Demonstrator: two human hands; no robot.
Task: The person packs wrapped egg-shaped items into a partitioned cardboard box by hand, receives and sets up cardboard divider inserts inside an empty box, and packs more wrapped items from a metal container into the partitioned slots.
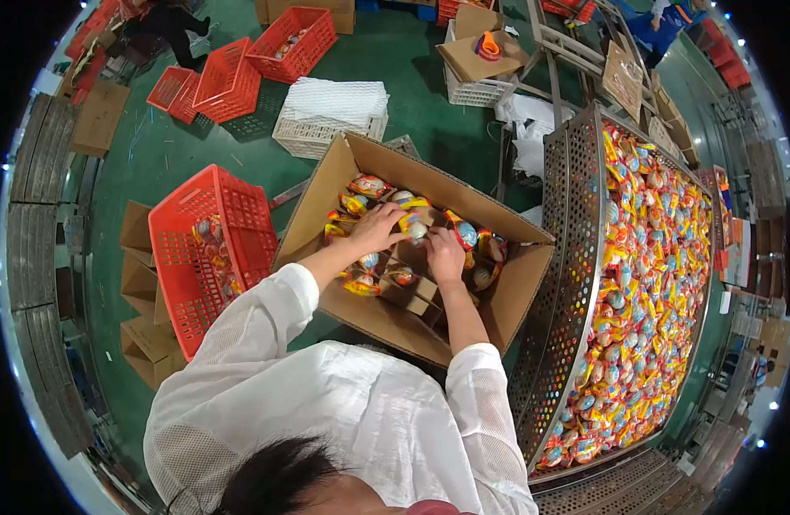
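In the open cardboard box (507, 225) sit several balls in clear, yellow and red wrappers, among cardboard dividers (416, 300). My left hand (378, 230) reaches into the box with its fingers closed on a wrapped ball (414, 227), whitish with a yellow and red wrapper. Just right of it, my right hand (446, 256) is also inside, its fingers curled beside another wrapped ball (465, 234), a blue and white one. What its fingertips grip, if anything, is hidden. More wrapped balls (369, 184) lie along the box's far side.
On my right stands a perforated metal bin (575, 206) heaped with wrapped balls (635, 318). At left is a red crate (185, 249) holding more. Beyond the box, a white crate (313, 142) carries white sheets. Empty cartons (146, 343) stand at far left. Other people are in the background.
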